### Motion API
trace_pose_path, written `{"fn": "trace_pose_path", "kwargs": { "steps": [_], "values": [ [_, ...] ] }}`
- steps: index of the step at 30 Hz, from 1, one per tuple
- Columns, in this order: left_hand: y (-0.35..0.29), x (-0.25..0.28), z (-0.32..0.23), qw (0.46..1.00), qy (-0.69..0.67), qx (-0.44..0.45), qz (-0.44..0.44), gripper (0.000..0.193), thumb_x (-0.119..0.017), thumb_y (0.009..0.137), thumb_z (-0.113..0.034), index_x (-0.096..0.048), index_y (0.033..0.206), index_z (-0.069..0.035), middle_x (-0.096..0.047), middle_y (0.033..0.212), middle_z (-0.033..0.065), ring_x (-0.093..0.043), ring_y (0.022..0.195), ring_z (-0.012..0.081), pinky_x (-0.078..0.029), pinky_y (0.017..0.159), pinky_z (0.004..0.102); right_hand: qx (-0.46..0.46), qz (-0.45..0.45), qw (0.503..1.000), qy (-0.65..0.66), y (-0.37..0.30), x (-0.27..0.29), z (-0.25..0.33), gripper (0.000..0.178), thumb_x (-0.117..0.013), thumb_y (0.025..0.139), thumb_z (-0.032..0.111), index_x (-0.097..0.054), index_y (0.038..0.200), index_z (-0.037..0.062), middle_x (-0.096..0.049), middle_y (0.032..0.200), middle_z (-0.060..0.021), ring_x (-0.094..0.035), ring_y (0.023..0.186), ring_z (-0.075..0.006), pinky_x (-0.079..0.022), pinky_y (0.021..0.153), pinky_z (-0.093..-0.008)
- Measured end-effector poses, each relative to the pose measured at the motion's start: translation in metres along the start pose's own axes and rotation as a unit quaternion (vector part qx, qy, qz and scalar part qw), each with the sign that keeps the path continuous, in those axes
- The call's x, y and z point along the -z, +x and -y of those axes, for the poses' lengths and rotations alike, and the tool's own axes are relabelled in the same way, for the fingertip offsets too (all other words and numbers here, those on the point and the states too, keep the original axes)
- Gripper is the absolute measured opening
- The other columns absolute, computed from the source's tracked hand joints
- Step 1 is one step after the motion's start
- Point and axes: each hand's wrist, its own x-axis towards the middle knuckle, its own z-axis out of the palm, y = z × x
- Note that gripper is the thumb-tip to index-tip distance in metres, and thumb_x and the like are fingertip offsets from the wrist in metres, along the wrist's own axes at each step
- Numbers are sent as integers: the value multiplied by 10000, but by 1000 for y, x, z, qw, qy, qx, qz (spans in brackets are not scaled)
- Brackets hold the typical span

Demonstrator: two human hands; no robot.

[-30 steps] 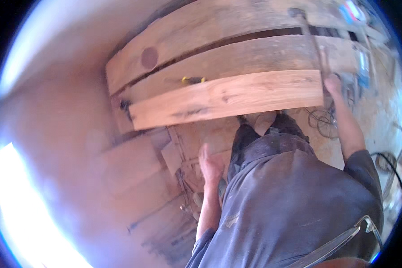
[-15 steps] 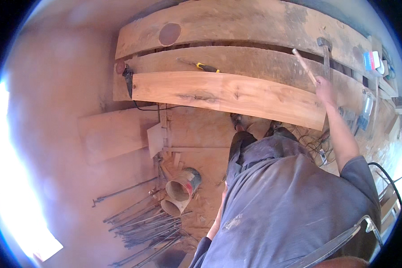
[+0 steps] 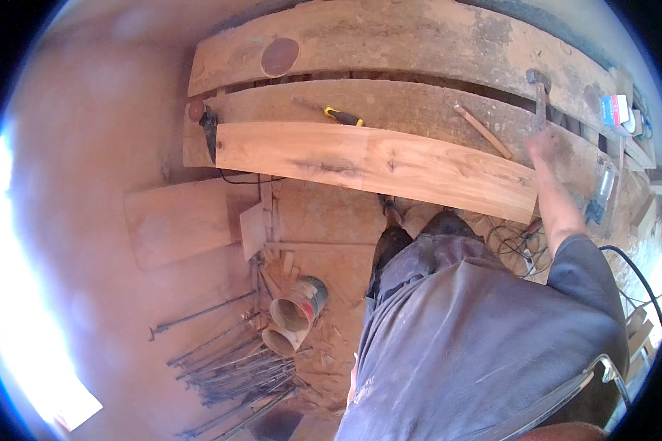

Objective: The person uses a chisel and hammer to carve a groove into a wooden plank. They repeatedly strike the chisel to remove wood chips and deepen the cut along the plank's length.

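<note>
My right hand [image 3: 543,146] is at the lower end of a hammer's [image 3: 541,103] wooden handle, fingers closed around it. The hammer's head lies on the rear plank of the bench. Just left of this hand, a thin wooden stick [image 3: 484,131] lies slanted on the front plank. Nearer to me rests a long, pale wooden board [image 3: 375,158] with dark knots. A chisel-like tool with a yellow and black handle [image 3: 343,117] lies behind the board. My left hand is out of sight behind my body; only a sliver of skin shows beside my shirt.
A corded power tool [image 3: 209,132] sits at the bench's left end. Toward the right are a small box [image 3: 615,110] and a clear container [image 3: 604,185]. On the floor lie metal bars [image 3: 243,375], a cylindrical bucket [image 3: 296,309] and tangled cables [image 3: 511,242].
My right hand has put the wooden stick down on the bench and moved onto the hammer's handle. My left forearm has mostly slipped out of sight.
</note>
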Motion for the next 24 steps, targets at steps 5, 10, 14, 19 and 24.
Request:
{"fn": "trace_pose_path", "kwargs": {
  "steps": [5, 10, 14, 19, 24],
  "values": [
    [13, -7, -23, 999, 36, -15, 14, 255, -658, 943, -175, -613, 1090, 28, -637, 980, 93, -570, 902, 164, -484, 816, 335, -22, 187, 951, 244, 58, -3, -62, 217, -711, 778, 223, -696, 884, 33, -660, 865, -112, -634, 910, -275, -480, 832, -469],
    [25, -17, -37, 997, 66, -36, 23, 224, -657, 942, -164, -619, 1057, 24, -632, 943, 78, -561, 873, 155, -483, 796, 330, -21, 262, 903, 340, 47, 61, -65, 239, -664, 803, 291, -644, 851, 58, -572, 815, -16, -504, 743, -180, -429, 671, -381],
    [22, -18, -60, 992, 103, -74, 18, 200, -657, 941, -155, -623, 1031, 20, -627, 914, 65, -554, 849, 147, -481, 779, 326, -4, 122, 906, 406, -39, 60, -97, 190, -674, 793, 164, -637, 934, 41, -580, 782, -5, -522, 689, -148, -436, 634, -333],
    [40, -16, -158, 918, 231, -317, -63, 130, -654, 930, -110, -586, 896, -4, -563, 800, 23, -504, 766, 122, -449, 709, 309, -81, 162, 821, 541, -137, 166, -55, 173, -757, 807, 98, -612, 878, 35, -582, 697, -16, -533, 559, -127, -415, 528, -304],
    [73, -61, -373, 671, 349, -632, -169, 208, -588, 885, -33, -439, 747, 10, -316, 661, 71, -377, 633, 134, -356, 558, 320, -87, 190, 824, 527, -160, 187, -47, 251, -775, 851, 228, -590, 886, 62, -514, 603, 3, -475, 489, -118, -371, 483, -281]
  ]
}}
